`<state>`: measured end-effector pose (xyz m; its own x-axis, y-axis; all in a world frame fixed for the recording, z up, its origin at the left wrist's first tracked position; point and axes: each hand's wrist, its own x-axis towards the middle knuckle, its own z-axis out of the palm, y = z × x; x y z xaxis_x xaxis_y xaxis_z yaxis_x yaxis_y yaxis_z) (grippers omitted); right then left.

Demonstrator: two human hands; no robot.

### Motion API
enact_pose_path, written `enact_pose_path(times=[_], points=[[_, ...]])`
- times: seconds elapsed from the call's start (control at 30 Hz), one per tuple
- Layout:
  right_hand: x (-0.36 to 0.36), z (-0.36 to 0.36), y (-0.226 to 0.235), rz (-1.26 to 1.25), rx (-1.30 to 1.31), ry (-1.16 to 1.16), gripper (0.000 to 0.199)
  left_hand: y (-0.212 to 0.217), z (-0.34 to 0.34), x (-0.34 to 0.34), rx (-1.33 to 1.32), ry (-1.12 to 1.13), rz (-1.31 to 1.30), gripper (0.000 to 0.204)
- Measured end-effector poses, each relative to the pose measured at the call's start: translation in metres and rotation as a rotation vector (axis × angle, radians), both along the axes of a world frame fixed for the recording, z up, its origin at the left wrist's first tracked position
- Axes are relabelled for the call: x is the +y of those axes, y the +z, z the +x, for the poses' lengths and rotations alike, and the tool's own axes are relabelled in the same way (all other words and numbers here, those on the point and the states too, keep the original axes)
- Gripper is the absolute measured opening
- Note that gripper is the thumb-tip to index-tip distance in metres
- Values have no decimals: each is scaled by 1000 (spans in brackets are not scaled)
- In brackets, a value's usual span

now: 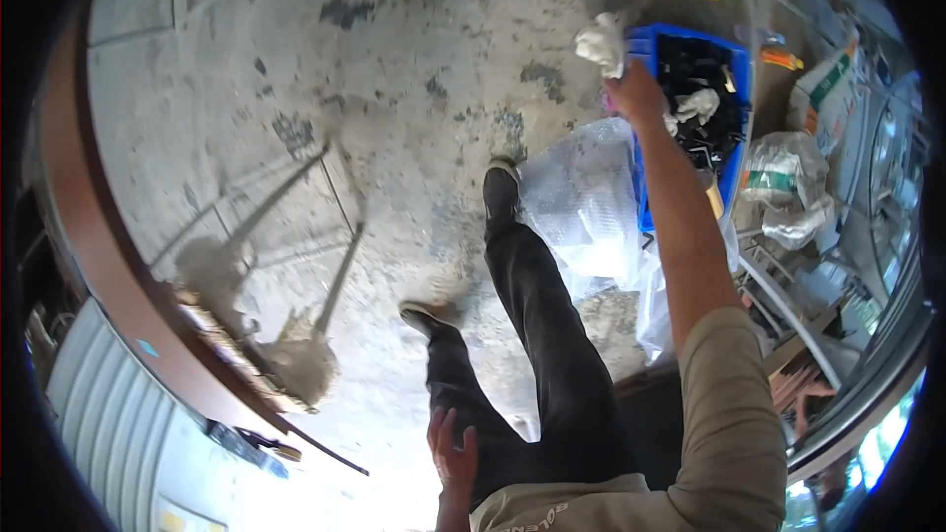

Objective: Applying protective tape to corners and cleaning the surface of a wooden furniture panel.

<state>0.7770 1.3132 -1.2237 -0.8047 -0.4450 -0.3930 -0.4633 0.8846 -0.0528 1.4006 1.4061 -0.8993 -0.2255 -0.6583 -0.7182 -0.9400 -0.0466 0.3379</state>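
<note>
My right hand (638, 97) is stretched far forward and closed around a crumpled white cloth (601, 44). It is at the left edge of a blue plastic crate (641, 43), and my forearm passes over the crate's near part. Inside the crate lie many black parts, some bent metal pieces and another crumpled white piece (700, 105). Down by my thigh, my left hand (453, 448) hangs with its fingers apart and holds nothing.
Clear bubble wrap (586, 197) is spread on the concrete floor beside the crate. White sacks (788, 177) and metal tubing (788, 305) crowd the right. On the left are a thin metal frame (286, 187), straw-coloured brooms (301, 360) and a brown curved edge (123, 246).
</note>
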Motion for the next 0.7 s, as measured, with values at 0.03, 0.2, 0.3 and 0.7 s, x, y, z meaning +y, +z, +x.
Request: enact_pose_path(times=[0.03,0.2,0.3,0.7], points=[[-4,-4,-9,-10,7,30,58,-6,-11,10,-4,24,79,46],[10,-33,-52,-39,122,150,54,-19,-66,26,17,177,248,42],[16,-40,-34,-123,212,340,48,-1,-80,14,48,223,239,43],[143,-138,178,476,1142,464,33,36,9,72,353,310,4,42]])
